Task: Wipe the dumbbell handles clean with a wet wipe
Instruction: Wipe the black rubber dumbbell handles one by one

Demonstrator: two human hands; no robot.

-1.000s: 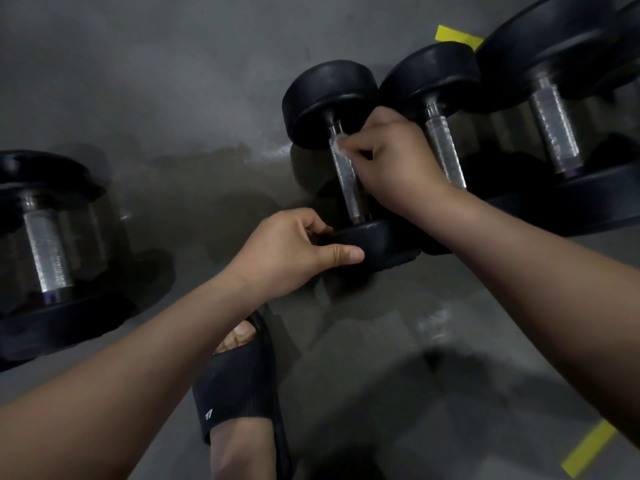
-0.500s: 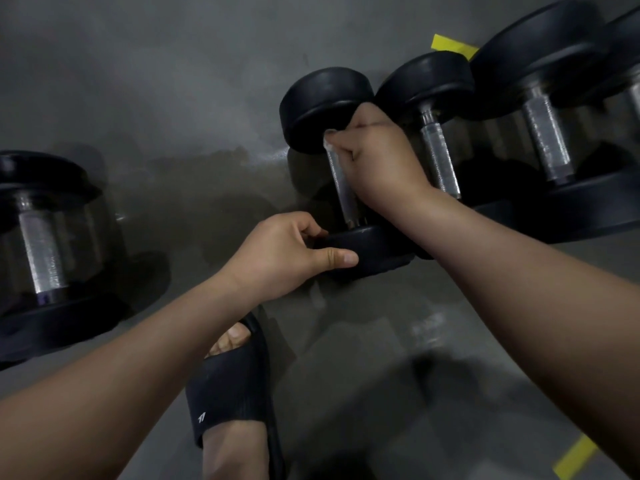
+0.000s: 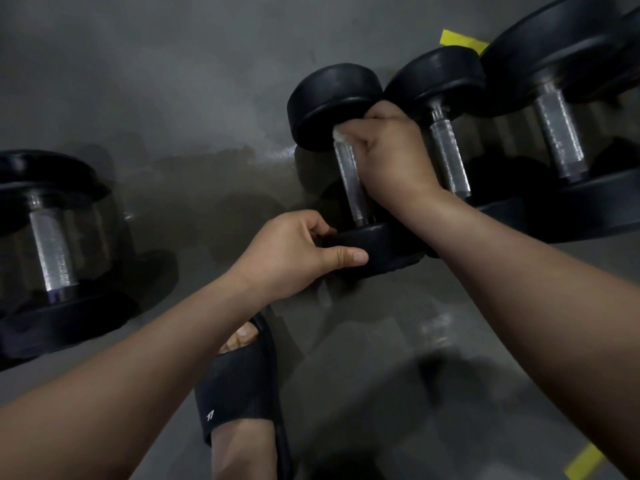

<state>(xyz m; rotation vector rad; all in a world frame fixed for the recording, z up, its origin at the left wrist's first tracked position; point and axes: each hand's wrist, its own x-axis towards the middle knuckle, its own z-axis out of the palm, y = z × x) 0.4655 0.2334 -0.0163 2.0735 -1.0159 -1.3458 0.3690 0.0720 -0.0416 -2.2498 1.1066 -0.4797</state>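
Note:
A small black dumbbell point(image 3: 332, 102) lies on the grey floor, its knurled metal handle point(image 3: 349, 181) running toward me. My right hand point(image 3: 391, 150) grips the far end of that handle, and a bit of white wet wipe point(image 3: 338, 135) shows at my fingertips against the far head. My left hand point(image 3: 294, 252) grips the rim of the near head point(image 3: 384, 247), thumb lying along its front. Most of the wipe is hidden under my fingers.
Two more dumbbells point(image 3: 446, 147) point(image 3: 561, 133) lie right of the one I hold, touching it. Another large dumbbell point(image 3: 52, 237) sits at far left. My foot in a black slide sandal point(image 3: 239, 382) stands below my left hand. Yellow tape point(image 3: 460, 41) marks the floor.
My right hand slid with the wipe up the handle, from its upper-middle to the far end against the head. The left hand kept its hold on the near head.

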